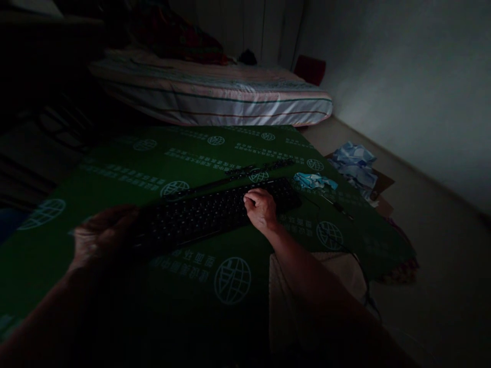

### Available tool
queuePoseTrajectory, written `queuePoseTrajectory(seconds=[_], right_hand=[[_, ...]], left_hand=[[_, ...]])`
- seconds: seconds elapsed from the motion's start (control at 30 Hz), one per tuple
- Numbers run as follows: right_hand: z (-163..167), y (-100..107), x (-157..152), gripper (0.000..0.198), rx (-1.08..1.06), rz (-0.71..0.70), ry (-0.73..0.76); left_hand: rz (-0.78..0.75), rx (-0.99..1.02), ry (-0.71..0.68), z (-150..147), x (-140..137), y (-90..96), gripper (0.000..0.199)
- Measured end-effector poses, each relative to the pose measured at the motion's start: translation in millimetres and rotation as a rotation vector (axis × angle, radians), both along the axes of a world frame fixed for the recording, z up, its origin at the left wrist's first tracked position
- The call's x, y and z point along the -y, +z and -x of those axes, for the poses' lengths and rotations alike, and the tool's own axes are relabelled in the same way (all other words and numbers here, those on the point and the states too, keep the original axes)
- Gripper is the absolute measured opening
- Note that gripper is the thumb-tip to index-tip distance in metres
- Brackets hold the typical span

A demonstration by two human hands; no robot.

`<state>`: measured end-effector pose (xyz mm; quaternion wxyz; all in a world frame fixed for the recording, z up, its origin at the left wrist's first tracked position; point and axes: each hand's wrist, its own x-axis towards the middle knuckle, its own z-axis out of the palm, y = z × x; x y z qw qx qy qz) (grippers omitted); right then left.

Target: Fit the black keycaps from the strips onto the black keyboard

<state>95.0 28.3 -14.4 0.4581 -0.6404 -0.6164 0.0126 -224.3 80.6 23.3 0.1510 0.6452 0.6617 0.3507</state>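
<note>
A black computer keyboard [203,214] with light key markings lies slantwise on a green printed cover [184,276]. My left hand [103,230] is closed at the keyboard's left end, its fingers partly lost in shadow. Over the right part of the keys, my right hand [261,208] is closed with the fingertips drawn together. Whatever it may hold is too small or hidden to make out. Just behind the keyboard are a long dark strip [207,185] and a scatter of small dark pieces [264,166].
A crumpled blue-and-white wrapper or cloth [315,181] and a thin dark tool [338,207] lie right of the keyboard. A beige cloth [282,296] sits under my right forearm, near a black cable [364,276]. Beyond stands a bed [238,105]; crumpled bluish material [355,163] is at the right.
</note>
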Motion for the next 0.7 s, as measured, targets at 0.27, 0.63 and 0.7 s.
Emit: queuePoseTrajectory(seconds=[0.27,0.63,0.7], right_hand=[[3.7,-6.2,1.9,0.016,-0.037,-0.080,0.015],[7.9,-5.2,6.6,0.018,-0.028,-0.103,0.006],[8.2,-5.2,7.1,0.018,-0.024,-0.105,0.008]], left_hand=[[0.133,0.213,0.025,-2.3,9.0,7.9,0.046],[0.128,0.210,0.017,5.1,7.3,2.4,0.042],[0.124,0.216,0.010,5.8,8.6,1.6,0.042]])
